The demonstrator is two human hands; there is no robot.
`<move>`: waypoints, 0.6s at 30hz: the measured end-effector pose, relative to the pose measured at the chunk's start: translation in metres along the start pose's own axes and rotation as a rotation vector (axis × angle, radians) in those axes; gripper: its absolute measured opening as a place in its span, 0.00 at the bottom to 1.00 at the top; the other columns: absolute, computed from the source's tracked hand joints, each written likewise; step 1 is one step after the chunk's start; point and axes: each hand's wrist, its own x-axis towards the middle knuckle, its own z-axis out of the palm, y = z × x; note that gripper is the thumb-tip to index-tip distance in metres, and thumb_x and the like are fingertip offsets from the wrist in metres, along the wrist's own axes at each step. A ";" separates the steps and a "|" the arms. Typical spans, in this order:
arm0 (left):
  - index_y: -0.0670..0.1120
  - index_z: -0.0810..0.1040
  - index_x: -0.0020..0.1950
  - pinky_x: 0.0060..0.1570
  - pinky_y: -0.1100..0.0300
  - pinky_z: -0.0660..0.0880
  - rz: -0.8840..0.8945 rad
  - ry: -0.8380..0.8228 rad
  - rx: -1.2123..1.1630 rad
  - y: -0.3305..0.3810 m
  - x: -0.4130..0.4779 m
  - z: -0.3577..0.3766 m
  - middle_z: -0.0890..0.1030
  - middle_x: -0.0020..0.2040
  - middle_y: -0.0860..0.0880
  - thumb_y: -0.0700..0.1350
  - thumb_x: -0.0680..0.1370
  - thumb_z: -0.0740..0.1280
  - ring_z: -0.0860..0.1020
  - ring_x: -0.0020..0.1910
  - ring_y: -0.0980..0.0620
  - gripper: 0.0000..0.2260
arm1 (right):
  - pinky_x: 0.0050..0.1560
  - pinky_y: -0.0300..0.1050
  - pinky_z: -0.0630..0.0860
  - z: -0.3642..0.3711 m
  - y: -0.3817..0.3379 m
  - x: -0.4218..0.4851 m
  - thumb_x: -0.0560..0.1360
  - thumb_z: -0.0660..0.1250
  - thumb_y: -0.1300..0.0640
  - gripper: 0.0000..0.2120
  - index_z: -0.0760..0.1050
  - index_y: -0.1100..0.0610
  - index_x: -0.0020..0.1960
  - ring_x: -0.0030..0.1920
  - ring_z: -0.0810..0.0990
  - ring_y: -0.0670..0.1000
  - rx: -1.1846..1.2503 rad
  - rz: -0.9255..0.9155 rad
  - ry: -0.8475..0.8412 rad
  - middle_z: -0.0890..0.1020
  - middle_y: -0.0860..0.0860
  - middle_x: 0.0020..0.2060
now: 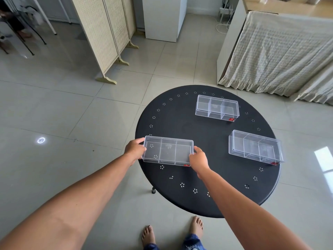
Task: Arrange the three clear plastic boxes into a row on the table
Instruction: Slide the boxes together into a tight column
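Three clear plastic boxes with inner dividers are on a round black table (207, 154). The near-left box (167, 153) lies at the table's left edge, partly over the rim. My left hand (135, 150) grips its left end and my right hand (199, 160) grips its right end. A second box (217, 107) stands at the far side of the table. The third box (255, 147) sits at the right side, turned slightly. Each box carries a small red label at one corner.
The table has a ring of small perforated flower patterns near its rim. A folding wicker screen (108, 38) stands on the tiled floor at the back left. A cloth-covered unit (281, 56) stands at the back right. My bare feet (173, 231) are just below the table.
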 end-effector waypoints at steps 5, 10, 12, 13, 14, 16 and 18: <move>0.53 0.74 0.71 0.49 0.47 0.83 -0.001 0.009 0.032 0.002 -0.001 0.002 0.83 0.58 0.46 0.37 0.70 0.63 0.83 0.53 0.44 0.29 | 0.44 0.43 0.72 -0.002 0.002 0.003 0.79 0.54 0.65 0.29 0.60 0.55 0.79 0.52 0.77 0.52 0.012 0.036 -0.016 0.79 0.50 0.57; 0.51 0.68 0.74 0.65 0.51 0.72 0.107 0.164 0.293 0.020 -0.014 0.009 0.74 0.71 0.45 0.44 0.75 0.65 0.75 0.66 0.43 0.27 | 0.55 0.46 0.73 -0.014 0.002 0.011 0.81 0.57 0.61 0.25 0.63 0.56 0.78 0.51 0.73 0.53 0.069 0.027 0.038 0.79 0.58 0.63; 0.53 0.70 0.73 0.60 0.51 0.73 0.181 0.234 0.332 0.035 -0.020 0.016 0.75 0.70 0.45 0.44 0.76 0.63 0.76 0.64 0.43 0.24 | 0.43 0.43 0.74 -0.025 0.002 0.014 0.80 0.57 0.59 0.23 0.68 0.54 0.75 0.44 0.75 0.51 0.067 0.004 0.113 0.81 0.54 0.58; 0.54 0.71 0.72 0.58 0.51 0.73 0.218 0.253 0.343 0.043 -0.021 0.020 0.75 0.69 0.46 0.44 0.76 0.62 0.77 0.63 0.43 0.23 | 0.38 0.42 0.72 -0.031 0.002 0.017 0.80 0.57 0.59 0.22 0.71 0.54 0.73 0.41 0.76 0.50 0.066 -0.004 0.153 0.81 0.51 0.52; 0.54 0.73 0.71 0.57 0.52 0.73 0.253 0.252 0.353 0.052 -0.023 0.026 0.75 0.68 0.47 0.44 0.76 0.62 0.77 0.62 0.44 0.22 | 0.37 0.42 0.72 -0.040 0.002 0.019 0.80 0.56 0.59 0.21 0.73 0.53 0.71 0.39 0.76 0.50 0.062 -0.022 0.192 0.81 0.49 0.47; 0.54 0.75 0.68 0.57 0.54 0.72 0.311 0.202 0.344 0.069 -0.025 0.043 0.77 0.66 0.48 0.44 0.76 0.61 0.78 0.61 0.46 0.20 | 0.42 0.46 0.75 -0.058 0.001 0.023 0.79 0.55 0.59 0.20 0.77 0.53 0.67 0.40 0.77 0.52 0.050 -0.067 0.261 0.82 0.49 0.45; 0.52 0.77 0.66 0.58 0.57 0.72 0.351 0.135 0.322 0.085 -0.029 0.065 0.80 0.64 0.48 0.42 0.76 0.60 0.78 0.61 0.47 0.19 | 0.47 0.49 0.78 -0.080 0.000 0.026 0.79 0.55 0.59 0.20 0.79 0.53 0.65 0.44 0.79 0.54 0.038 -0.106 0.317 0.84 0.50 0.51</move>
